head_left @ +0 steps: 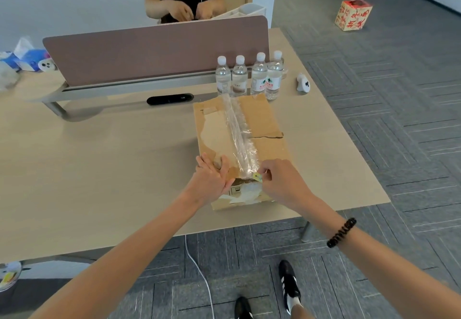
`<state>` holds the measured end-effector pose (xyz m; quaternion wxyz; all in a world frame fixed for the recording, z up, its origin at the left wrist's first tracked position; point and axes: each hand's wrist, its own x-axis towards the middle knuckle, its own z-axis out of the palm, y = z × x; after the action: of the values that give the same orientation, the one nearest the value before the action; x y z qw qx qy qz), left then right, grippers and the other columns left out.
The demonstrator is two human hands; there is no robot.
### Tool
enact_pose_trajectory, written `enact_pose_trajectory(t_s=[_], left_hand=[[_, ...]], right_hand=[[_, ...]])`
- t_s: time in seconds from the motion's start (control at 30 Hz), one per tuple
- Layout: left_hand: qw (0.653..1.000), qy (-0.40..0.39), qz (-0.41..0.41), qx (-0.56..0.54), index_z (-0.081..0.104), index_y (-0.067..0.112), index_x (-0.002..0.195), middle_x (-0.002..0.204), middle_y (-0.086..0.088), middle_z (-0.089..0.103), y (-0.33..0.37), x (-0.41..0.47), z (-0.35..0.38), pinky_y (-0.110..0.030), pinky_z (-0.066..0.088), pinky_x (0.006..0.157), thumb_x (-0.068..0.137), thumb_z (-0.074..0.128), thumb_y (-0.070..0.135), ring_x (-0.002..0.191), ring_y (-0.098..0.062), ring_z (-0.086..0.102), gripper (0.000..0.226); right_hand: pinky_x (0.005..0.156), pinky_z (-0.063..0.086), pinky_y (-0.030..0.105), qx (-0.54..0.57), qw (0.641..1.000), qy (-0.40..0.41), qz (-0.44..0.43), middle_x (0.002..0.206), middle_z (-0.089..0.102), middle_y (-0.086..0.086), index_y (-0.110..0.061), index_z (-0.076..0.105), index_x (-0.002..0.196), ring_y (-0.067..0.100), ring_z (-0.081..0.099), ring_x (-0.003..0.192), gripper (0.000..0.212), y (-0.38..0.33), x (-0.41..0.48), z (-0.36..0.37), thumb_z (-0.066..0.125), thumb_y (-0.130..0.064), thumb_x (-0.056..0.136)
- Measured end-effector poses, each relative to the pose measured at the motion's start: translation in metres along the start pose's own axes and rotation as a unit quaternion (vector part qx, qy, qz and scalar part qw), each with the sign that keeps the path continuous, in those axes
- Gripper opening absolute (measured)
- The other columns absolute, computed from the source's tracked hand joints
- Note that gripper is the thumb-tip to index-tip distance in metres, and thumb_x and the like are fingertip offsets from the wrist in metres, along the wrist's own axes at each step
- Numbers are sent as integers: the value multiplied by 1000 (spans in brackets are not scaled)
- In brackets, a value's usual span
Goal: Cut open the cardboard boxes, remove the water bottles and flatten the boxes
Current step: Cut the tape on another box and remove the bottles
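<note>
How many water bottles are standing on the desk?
4 water bottles, side by side on the desk behind the cardboard box. More may be hidden inside it.

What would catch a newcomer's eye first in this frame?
The cardboard box on the table, with both hands at its near end: the left hand presses flat on top while the right hand pinches a small yellow cutter at the clear tape. Behind it, four water bottles stand in a row.
</note>
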<state>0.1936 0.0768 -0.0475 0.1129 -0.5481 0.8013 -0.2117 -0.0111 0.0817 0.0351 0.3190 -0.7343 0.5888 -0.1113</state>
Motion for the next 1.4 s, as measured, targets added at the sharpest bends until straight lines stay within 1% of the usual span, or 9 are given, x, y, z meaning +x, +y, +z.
enact_pose_trajectory(t_s=[0.23, 0.33, 0.5, 0.63, 0.8, 0.97, 1.07, 1.2, 1.4], left_hand=[[1000, -5, 2, 1, 57, -5, 129, 101, -45, 61, -1, -4, -4, -38, 58, 49, 103, -11, 37, 85, -54, 67, 84], [1000, -8, 1, 1, 57, -4, 128, 101, -44, 62, 0, -5, -4, -37, 56, 47, 103, -8, 38, 85, -53, 68, 82], [999, -13, -11, -42, 63, -3, 122, 93, -39, 66, -5, -5, -15, -31, 52, 40, 101, 13, 37, 76, -44, 71, 68], [991, 34, -58, -113, 49, -5, 134, 103, -40, 64, -7, -13, -11, -34, 54, 40, 106, 4, 37, 83, -45, 70, 68], [951, 91, -93, -279, 12, 11, 152, 137, -34, 50, -5, -28, -5, -46, 61, 60, 105, 4, 49, 118, -44, 59, 61], [927, 152, -129, -317, 16, 11, 153, 156, -24, 29, -12, -35, -27, -34, 59, 59, 98, 37, 37, 112, -36, 64, 64], [929, 200, -108, -291, 13, 17, 152, 161, -22, 16, -20, -43, -33, -44, 56, 89, 93, 51, 24, 138, -38, 40, 70], [960, 201, -33, -192, 26, 22, 148, 162, -18, 17, -36, -47, -42, -52, 22, 118, 91, 48, 16, 149, -30, 19, 62], [961, 205, -29, -185, 62, 10, 120, 153, -9, 40, -60, -70, -47, -42, 21, 121, 91, 57, 19, 145, -23, 32, 31]], right_hand=[[50, 29, 25, -8, 1000, -19, -15, 74, 61, 23, 5, 60, 76, 19, 39, 54, 15, 0, 2, -3, 45, 6, 78], [54, 25, 29, 13, 999, -41, -20, 64, 47, 23, 10, 55, 64, 20, 35, 60, 14, -2, 13, -13, 42, 8, 68], [39, 27, 22, 10, 990, -142, 6, 78, 68, 28, 18, 65, 90, 15, 36, 41, 29, -3, 4, -11, 42, 7, 76], [48, 31, 23, 2, 996, -83, 8, 90, 69, 21, 9, 69, 90, 14, 44, 53, 27, 18, -5, -4, 46, 5, 77], [41, 34, 9, 45, 999, 1, -4, 72, 61, -3, -11, 72, 92, -1, 49, 48, 24, 23, -2, -23, 51, 0, 87], [39, 35, 19, 110, 993, 31, 2, 60, 69, 3, -19, 69, 91, 4, 45, 36, 21, 19, 2, -22, 51, -8, 91], [41, 36, 23, 168, 985, 32, 23, 62, 70, 7, -18, 69, 92, 11, 40, 37, 24, 11, 3, -19, 49, -4, 86], [38, 33, 20, 215, 975, 53, 32, 62, 69, 8, -14, 68, 91, 9, 38, 35, 23, -5, 7, -13, 49, -2, 84], [45, 31, 23, 249, 967, 59, 16, 57, 65, 9, -11, 68, 89, 17, 40, 44, 34, -19, 17, -6, 42, -15, 67]])
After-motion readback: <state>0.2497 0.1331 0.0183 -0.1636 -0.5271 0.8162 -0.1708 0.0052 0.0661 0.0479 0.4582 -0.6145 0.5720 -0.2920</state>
